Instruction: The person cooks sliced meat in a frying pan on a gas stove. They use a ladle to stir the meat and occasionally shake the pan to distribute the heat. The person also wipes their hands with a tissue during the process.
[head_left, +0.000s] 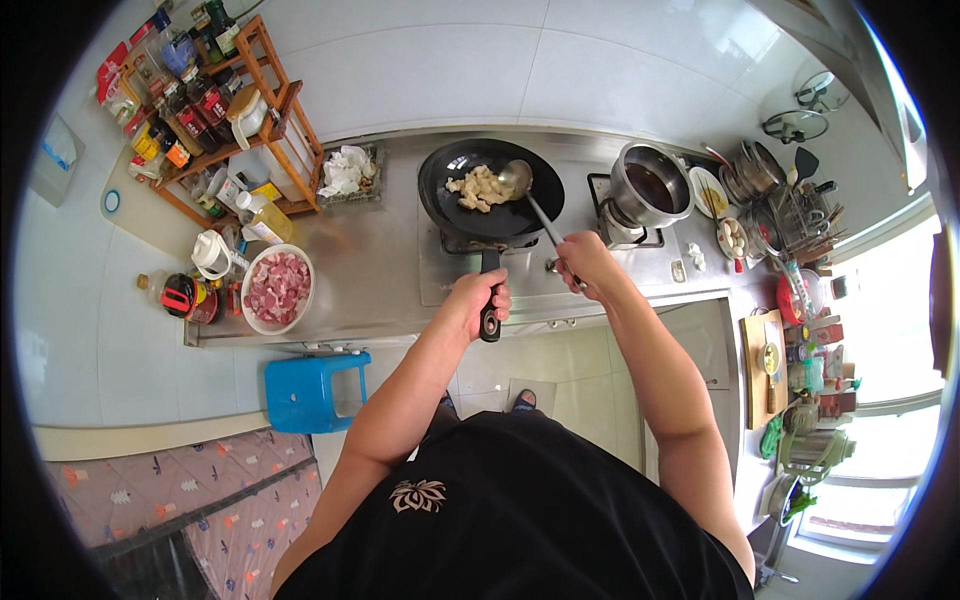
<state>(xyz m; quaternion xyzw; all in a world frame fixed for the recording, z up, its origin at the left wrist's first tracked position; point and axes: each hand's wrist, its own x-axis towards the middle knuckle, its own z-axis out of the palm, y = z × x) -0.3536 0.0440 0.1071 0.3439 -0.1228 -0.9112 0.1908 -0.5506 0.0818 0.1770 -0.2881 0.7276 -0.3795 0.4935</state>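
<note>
My left hand (478, 298) grips the black handle of a dark wok (450, 214), which sits on the left gas burner. Inside lie pale, lumpy pieces of food (480, 189), probably meat. In my right hand (589, 262) is the handle of a metal ladle (516, 177). The ladle's bowl rests in the wok at the right side of the food. A steel pot (680, 214) with dark liquid stands on the right burner, beyond my right hand. To the left, a white bowl (247, 319) of raw pink meat pieces sits near the counter's front edge.
A wooden rack (289, 161) of seasoning bottles stands at the back left, beside a basket of crumpled tissue (347, 171). Plates, pots and a utensil holder (806, 214) crowd the right. A cutting board (756, 375) lies farther right. Below the counter is a blue stool (296, 394).
</note>
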